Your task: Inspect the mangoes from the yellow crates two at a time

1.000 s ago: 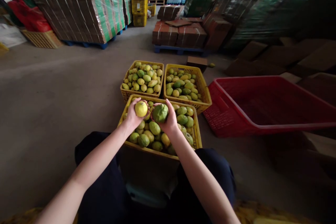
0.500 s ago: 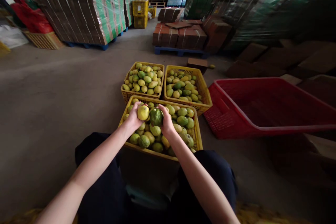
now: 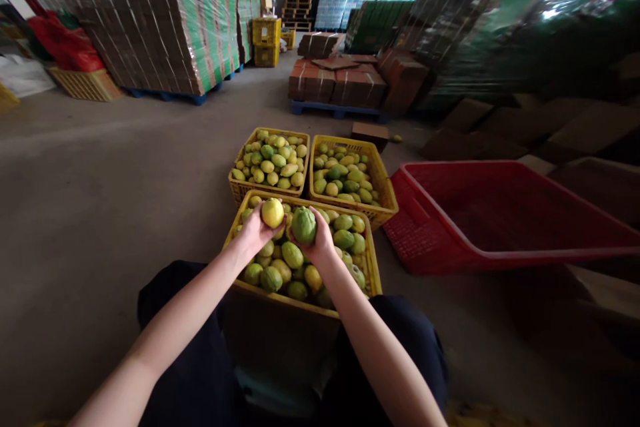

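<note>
My left hand (image 3: 259,227) is closed around a round yellow fruit (image 3: 273,213) with a small dark mark near its top. Gripped in my right hand (image 3: 321,239) is a green fruit (image 3: 304,226) with a faintly ridged skin. The two fruits are side by side with a small gap between them. Both hands are above a yellow plastic crate (image 3: 374,270) between my knees, filled with green and yellow oval fruits (image 3: 292,255). Their exact kind is unclear. My forearms and hands cover part of the crate.
Two more yellow crates of similar fruit, a left one (image 3: 241,189) and a right one (image 3: 385,193), stand just beyond. At the right is a large red basket (image 3: 440,240). Strapped cardboard stacks (image 3: 337,85) rest on a blue pallet. Wrapped stacks (image 3: 135,20) rise at the left.
Both fruits have turned in my hands, the green one showing a lighter, better-lit side. My hands have moved slightly apart. The view has tilted up a little.
</note>
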Action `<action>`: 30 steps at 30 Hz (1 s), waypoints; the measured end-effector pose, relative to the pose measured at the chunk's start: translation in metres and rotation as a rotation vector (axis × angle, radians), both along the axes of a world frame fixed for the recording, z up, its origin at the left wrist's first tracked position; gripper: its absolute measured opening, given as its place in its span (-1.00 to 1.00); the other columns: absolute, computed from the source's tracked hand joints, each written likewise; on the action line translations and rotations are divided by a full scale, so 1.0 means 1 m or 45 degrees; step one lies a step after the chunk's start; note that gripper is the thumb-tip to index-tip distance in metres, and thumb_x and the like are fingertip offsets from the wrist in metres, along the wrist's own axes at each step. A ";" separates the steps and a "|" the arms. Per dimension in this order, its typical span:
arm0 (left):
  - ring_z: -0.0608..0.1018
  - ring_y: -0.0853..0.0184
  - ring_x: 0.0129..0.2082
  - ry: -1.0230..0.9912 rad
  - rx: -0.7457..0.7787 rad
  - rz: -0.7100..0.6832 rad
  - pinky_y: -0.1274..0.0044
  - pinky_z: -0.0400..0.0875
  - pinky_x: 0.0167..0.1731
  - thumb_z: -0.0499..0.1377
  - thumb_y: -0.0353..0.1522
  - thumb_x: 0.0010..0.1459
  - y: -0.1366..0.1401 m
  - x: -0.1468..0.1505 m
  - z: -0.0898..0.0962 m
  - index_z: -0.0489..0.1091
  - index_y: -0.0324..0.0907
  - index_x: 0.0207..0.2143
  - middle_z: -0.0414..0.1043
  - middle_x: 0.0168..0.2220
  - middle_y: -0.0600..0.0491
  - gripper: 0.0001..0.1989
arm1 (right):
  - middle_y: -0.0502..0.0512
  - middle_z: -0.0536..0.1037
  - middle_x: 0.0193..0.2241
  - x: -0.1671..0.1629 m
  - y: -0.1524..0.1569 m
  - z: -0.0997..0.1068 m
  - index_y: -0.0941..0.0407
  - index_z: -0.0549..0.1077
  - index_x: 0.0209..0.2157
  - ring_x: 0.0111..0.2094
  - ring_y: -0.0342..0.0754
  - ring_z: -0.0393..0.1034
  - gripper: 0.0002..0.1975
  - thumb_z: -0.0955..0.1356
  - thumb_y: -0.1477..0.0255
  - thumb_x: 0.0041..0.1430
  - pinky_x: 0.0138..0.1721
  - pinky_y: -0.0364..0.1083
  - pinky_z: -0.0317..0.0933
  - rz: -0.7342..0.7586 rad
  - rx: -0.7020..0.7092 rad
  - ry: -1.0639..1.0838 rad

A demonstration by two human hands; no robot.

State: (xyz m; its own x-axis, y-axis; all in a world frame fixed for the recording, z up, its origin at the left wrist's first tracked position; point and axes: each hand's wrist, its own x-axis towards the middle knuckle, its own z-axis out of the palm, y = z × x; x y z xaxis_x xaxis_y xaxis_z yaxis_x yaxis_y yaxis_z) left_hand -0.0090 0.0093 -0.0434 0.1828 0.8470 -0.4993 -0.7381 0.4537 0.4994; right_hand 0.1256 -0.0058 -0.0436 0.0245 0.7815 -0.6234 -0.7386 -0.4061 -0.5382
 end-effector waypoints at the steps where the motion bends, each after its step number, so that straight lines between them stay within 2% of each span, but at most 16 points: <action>1: 0.55 0.35 -0.42 -0.012 -0.016 0.009 0.55 0.51 -0.39 -0.02 -0.31 0.32 -0.001 0.000 0.002 0.41 -0.19 -0.21 0.51 -0.36 0.00 -0.76 | -0.09 0.49 -0.67 -0.001 0.000 -0.001 0.07 0.39 -0.45 -0.57 -0.08 0.46 -0.85 0.35 0.33 0.16 -0.54 -0.12 0.38 -0.001 -0.005 -0.001; 7: 0.51 0.42 -0.55 -0.026 -0.151 0.016 0.67 0.45 -0.55 0.06 -0.16 0.29 -0.004 -0.002 0.010 0.37 -0.22 -0.26 0.43 -0.52 0.02 -0.70 | -0.11 0.48 -0.67 0.000 0.000 -0.003 0.06 0.41 -0.43 -0.58 -0.08 0.45 -0.82 0.35 0.25 0.16 -0.56 -0.13 0.37 -0.036 0.068 -0.103; 11: 0.50 0.41 -0.57 -0.057 -0.078 -0.079 0.64 0.44 -0.58 -0.07 -0.18 0.35 -0.002 -0.004 0.002 0.42 -0.28 -0.21 0.48 -0.49 -0.01 -0.61 | -0.11 0.46 -0.68 0.004 -0.002 0.001 0.06 0.39 -0.46 -0.63 -0.11 0.39 -0.85 0.36 0.31 0.13 -0.59 -0.13 0.35 0.024 0.092 -0.067; 16: 0.48 0.42 -0.60 0.002 0.006 -0.106 0.62 0.42 -0.58 -0.02 -0.28 0.32 -0.002 0.000 0.003 0.46 -0.24 -0.26 0.52 -0.46 0.01 -0.70 | -0.02 0.49 -0.66 0.005 -0.006 0.007 0.08 0.37 -0.48 -0.65 -0.10 0.38 -0.71 0.23 0.25 0.26 -0.59 -0.11 0.34 0.106 0.001 -0.002; 21: 0.48 0.41 -0.57 0.045 0.044 -0.070 0.60 0.39 -0.58 0.01 -0.29 0.29 -0.010 -0.001 0.012 0.41 -0.22 -0.40 0.46 -0.50 0.05 -0.72 | -0.02 0.45 -0.70 0.007 -0.010 0.010 0.09 0.40 -0.47 -0.62 -0.06 0.42 -0.66 0.22 0.18 0.26 -0.55 -0.10 0.36 0.071 -0.038 -0.003; 25: 0.46 0.38 -0.58 0.009 0.033 -0.087 0.55 0.39 -0.56 0.02 -0.25 0.24 -0.020 -0.009 0.016 0.31 -0.17 -0.56 0.34 -0.59 0.06 -0.67 | 0.03 0.45 -0.69 0.011 -0.016 0.013 0.10 0.41 -0.53 -0.55 -0.01 0.46 -0.68 0.27 0.20 0.17 -0.53 -0.08 0.38 0.138 0.114 0.073; 30: 0.47 0.38 -0.57 -0.014 0.024 -0.060 0.53 0.44 -0.48 0.07 -0.31 0.16 -0.028 -0.014 0.021 0.33 -0.15 -0.54 0.35 -0.57 0.07 -0.77 | 0.08 0.51 -0.62 0.012 -0.028 0.017 0.12 0.44 -0.54 -0.48 0.02 0.49 -0.76 0.34 0.24 0.02 -0.51 -0.08 0.38 0.305 0.356 0.135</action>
